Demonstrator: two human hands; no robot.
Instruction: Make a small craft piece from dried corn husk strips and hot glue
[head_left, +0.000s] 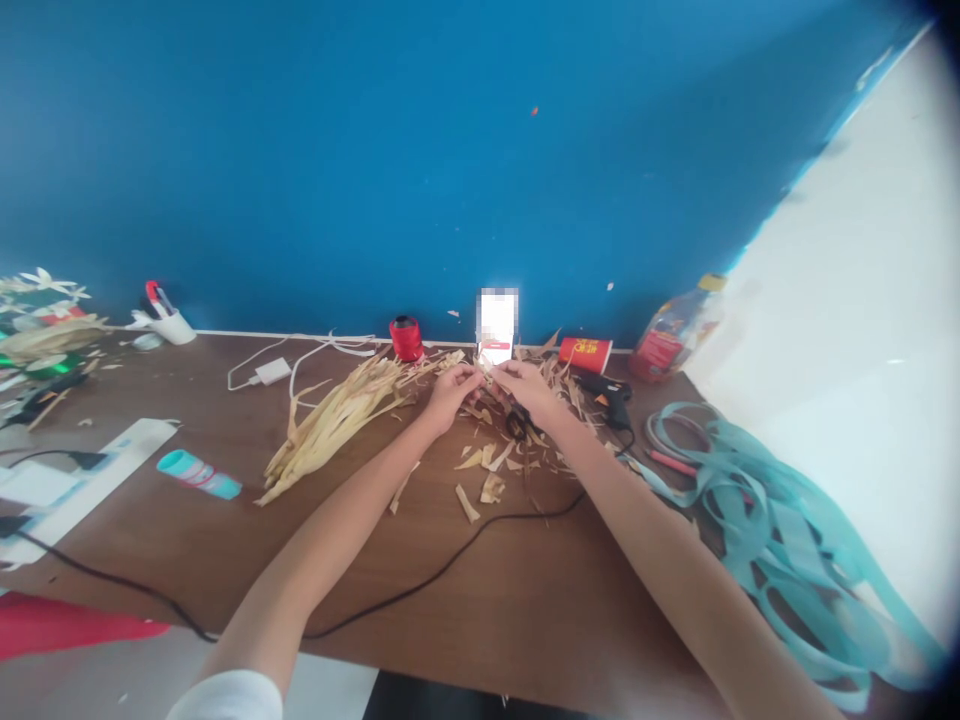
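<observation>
Both arms reach toward the back of the brown table. The fingers of my left hand [452, 392] are pinched on a small pale piece of dried husk [486, 368]. My right hand [529, 390] pinches the same piece from the other side. Its exact shape is too small to make out. Below the right hand, dark-handled scissors [516, 422] lie among husk scraps [493, 488]. A bundle of long dried husks [337, 420] rests left of my left hand. Just behind the hands a lit phone [496, 320] stands upright.
Red thread spool [407, 339], red paper cup [585, 353] on its side, black glue gun [611, 398] and bottle [675, 335] line the back. Teal ribbon [757, 510] piles up at right. A black cord [442, 570] crosses the front; a power strip [124, 470] lies left.
</observation>
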